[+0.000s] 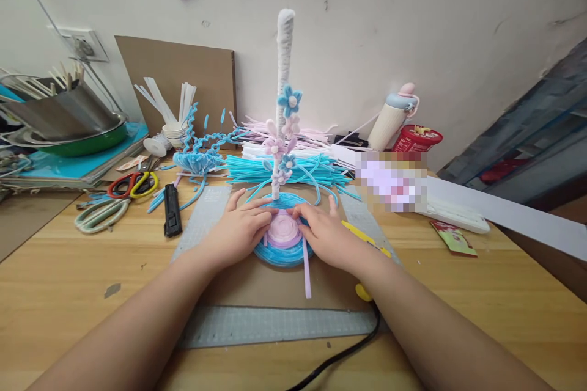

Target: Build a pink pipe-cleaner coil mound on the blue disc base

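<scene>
A round base of coiled blue pipe cleaners [284, 258] lies on cardboard in front of me, with a pale pink pipe cleaner coil [283, 232] at its middle. My left hand [242, 227] rests on the left side with fingers stretched, fingertips touching the coil's upper edge. On the right, my right hand [328, 231] bends its thumb and index finger together at the pink pipe cleaner [307, 275], whose loose end hangs toward me. From the back of the base rises a white wrapped stem [285, 55] bearing a blue flower [290, 101] and a pink flower [274, 146].
Bundles of blue pipe cleaners [284, 170] lie behind the base. Scissors [101, 215] and a black box cutter [172, 211] are at left. A yellow tool [364, 292] with a black cord sits under my right forearm; a bottle [392, 119] leans by the wall.
</scene>
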`<action>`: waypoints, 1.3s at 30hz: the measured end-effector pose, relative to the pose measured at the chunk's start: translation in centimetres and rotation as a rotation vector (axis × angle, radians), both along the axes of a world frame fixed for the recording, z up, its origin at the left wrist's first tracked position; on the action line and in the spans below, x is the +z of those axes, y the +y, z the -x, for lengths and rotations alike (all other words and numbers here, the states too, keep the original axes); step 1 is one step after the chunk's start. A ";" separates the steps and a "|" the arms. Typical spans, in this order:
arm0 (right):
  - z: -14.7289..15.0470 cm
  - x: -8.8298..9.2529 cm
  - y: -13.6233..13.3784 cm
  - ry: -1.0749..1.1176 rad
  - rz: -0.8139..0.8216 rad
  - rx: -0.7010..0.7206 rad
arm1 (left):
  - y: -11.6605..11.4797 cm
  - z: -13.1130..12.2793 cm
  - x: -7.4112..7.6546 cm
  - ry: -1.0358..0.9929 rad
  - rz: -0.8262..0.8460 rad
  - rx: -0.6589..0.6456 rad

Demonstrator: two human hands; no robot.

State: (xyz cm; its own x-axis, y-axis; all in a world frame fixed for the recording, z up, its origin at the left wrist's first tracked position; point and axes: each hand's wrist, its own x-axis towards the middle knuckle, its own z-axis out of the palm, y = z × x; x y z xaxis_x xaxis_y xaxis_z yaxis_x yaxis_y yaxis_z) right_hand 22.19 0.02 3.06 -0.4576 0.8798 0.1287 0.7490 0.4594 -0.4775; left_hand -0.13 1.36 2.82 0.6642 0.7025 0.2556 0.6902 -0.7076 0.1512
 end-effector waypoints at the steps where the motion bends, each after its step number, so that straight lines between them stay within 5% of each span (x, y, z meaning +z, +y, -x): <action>1: -0.2 0.1 0.1 -0.002 -0.001 0.001 | 0.0 0.0 0.1 0.005 0.008 -0.002; 18: -1.7 0.0 -0.5 0.015 -0.056 -0.032 | -0.4 -0.4 0.6 0.031 -0.059 0.003; 31: -0.7 -0.1 0.1 -0.008 0.011 0.146 | 0.4 -0.1 -0.1 -0.059 0.040 0.011; 39: -0.7 0.3 -0.1 -0.006 -0.012 0.135 | -0.1 1.5 0.4 0.001 -0.009 0.001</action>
